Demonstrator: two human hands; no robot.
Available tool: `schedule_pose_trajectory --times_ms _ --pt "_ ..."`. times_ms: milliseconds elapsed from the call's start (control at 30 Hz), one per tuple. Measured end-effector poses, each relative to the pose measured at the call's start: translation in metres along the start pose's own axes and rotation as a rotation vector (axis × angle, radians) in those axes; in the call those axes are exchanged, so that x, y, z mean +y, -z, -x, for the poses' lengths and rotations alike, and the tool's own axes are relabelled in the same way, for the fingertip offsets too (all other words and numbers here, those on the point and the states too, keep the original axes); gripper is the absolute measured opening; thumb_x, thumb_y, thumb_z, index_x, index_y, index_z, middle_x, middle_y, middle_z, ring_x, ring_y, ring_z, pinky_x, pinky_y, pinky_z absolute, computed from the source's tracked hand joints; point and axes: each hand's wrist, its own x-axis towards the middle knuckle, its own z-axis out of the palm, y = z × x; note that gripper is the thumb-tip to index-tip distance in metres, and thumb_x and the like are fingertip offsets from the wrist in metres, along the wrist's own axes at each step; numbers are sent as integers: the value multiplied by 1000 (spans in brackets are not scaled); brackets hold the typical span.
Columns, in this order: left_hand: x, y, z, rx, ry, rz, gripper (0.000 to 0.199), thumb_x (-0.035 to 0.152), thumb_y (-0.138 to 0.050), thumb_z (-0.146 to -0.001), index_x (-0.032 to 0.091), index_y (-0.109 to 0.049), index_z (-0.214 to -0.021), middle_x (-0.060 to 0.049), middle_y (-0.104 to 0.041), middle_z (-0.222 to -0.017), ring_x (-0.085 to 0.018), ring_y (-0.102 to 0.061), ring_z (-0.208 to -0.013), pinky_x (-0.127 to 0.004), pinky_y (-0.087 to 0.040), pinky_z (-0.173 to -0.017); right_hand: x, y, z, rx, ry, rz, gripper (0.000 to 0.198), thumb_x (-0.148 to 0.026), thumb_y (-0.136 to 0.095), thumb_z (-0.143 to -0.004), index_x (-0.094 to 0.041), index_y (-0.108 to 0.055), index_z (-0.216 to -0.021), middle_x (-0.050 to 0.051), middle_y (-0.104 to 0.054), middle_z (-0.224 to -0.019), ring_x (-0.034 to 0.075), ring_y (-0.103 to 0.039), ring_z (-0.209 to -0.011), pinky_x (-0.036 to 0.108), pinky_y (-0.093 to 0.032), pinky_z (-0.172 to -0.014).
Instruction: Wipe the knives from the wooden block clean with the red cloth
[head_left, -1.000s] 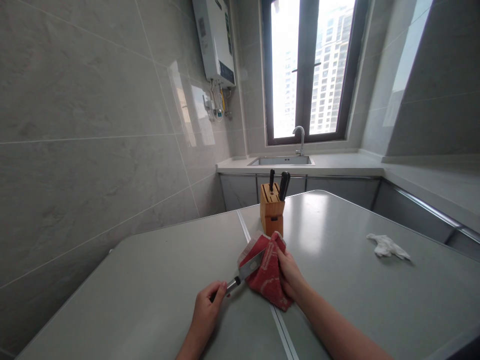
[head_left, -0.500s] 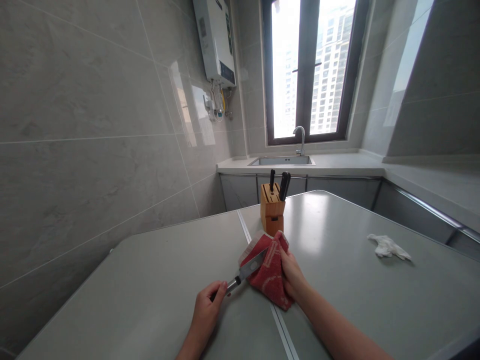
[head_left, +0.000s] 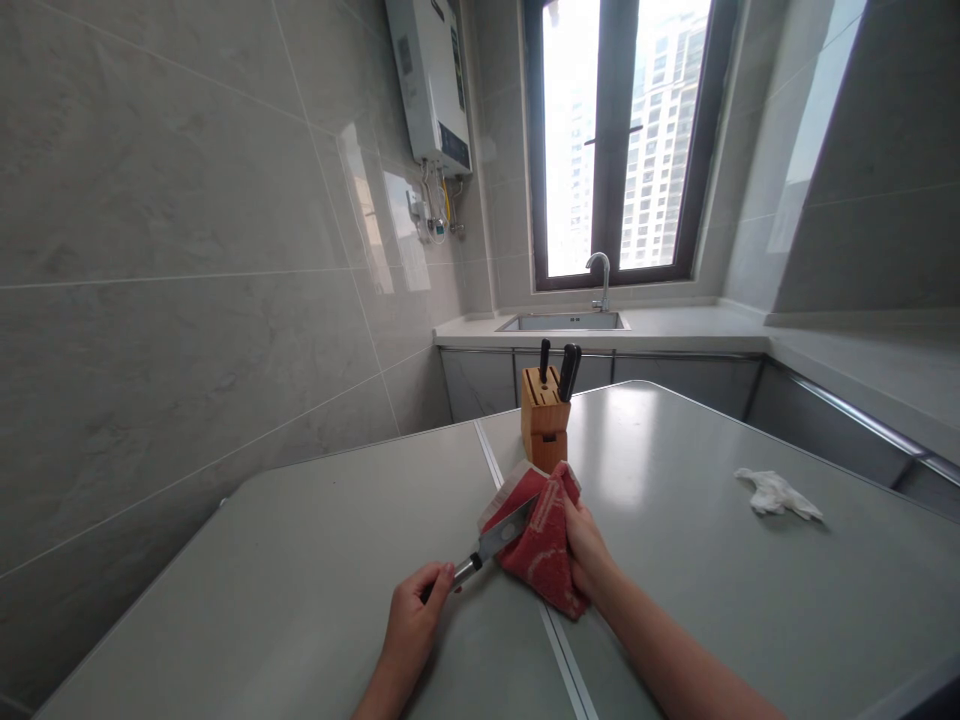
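Note:
My left hand is closed around the handle of a knife, whose metal blade points up and to the right. A red cloth with a pale border is folded over the far part of the blade, which hides the tip. My right hand grips the cloth from its right side, fingers mostly hidden behind it. Just beyond the cloth stands a wooden knife block with black-handled knives in it.
A crumpled white tissue lies to the right on the pale table. A metal seam strip runs across the tabletop. Behind the table are a counter, a sink and a faucet.
My right hand and the cloth have shifted very slightly to the right along the blade. The left hand and the knife look unmoved.

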Motion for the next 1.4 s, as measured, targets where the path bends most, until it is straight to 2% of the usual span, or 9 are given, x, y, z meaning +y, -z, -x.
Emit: schedule_pose_trajectory --times_ms 1400 --pt "-2 0 0 21 2 10 46 52 -48 -81 15 -64 -61 -3 -62 -62 -19 -56 -65 -24 -42 -62 -1 1 -1 -13 27 -8 33 -40 -77 -62 -23 -56 -81 -4 -68 -58 17 -63 -48 27 -54 -49"
